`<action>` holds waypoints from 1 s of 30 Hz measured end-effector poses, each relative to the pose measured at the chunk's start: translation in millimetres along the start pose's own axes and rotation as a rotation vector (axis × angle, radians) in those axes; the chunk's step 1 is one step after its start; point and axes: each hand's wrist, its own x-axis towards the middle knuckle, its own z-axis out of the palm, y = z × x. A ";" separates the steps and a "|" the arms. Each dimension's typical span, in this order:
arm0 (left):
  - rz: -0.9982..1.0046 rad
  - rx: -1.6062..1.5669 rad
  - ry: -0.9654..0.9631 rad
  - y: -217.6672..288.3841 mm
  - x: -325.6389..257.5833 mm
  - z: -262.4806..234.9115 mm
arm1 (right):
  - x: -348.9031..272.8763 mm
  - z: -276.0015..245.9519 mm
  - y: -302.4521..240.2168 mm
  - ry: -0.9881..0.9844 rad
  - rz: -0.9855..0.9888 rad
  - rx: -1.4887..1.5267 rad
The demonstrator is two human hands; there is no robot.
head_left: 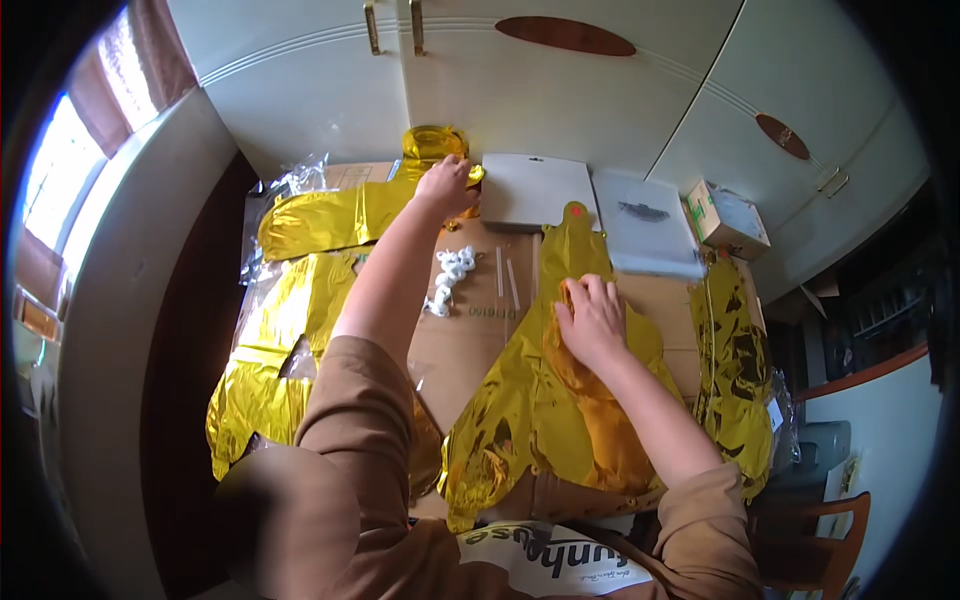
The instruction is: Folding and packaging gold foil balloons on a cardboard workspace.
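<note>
Grip: right hand (592, 320) lies palm-down, fingers spread, pressing on a flat gold foil balloon (545, 400); nothing is clenched.
Left hand: left hand (446, 186) reaches far forward and rests on the end of a second gold balloon (330, 218); whether the fingers pinch the foil cannot be told.
Balloon under right hand: spread lengthwise on brown cardboard (455, 340), its narrow neck pointing away from the person, its wide lower end near the body.
Beyond left hand: a crumpled gold piece (432, 142) lies just past the fingertips, against the white cabinet doors (560, 90).
Between the hands: a coil of white ribbon (450, 275) and two thin white straws (508, 280) lie on the cardboard.
Past right hand: a white card pack (535, 190) and a grey flat pack (645, 235) sit side by side, a small box (725, 215) further right.
Right of right hand: another gold balloon (735, 375) runs along the cardboard's edge.
Left of left arm: more gold foil (265, 370) lies flat, clear wrapping (300, 178) beyond it.
</note>
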 end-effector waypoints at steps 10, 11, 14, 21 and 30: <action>-0.107 -0.179 0.133 -14.1 23.3 28.8 | 13.4 -17.7 -3.5 -0.072 0.022 -0.045; -0.107 -0.271 0.206 -20.0 22.6 30.2 | 15.8 -19.1 -4.0 -0.056 -0.005 -0.030; -0.308 -0.568 0.148 -27.4 24.7 25.6 | 31.7 -27.3 -4.7 0.038 -0.069 0.025; -0.371 -0.726 0.300 -27.5 11.7 13.2 | 140.0 -22.5 -22.7 -0.124 -0.107 0.339; -0.278 -0.646 0.410 -41.4 17.5 35.2 | 241.7 62.6 -52.3 -0.094 -0.151 0.162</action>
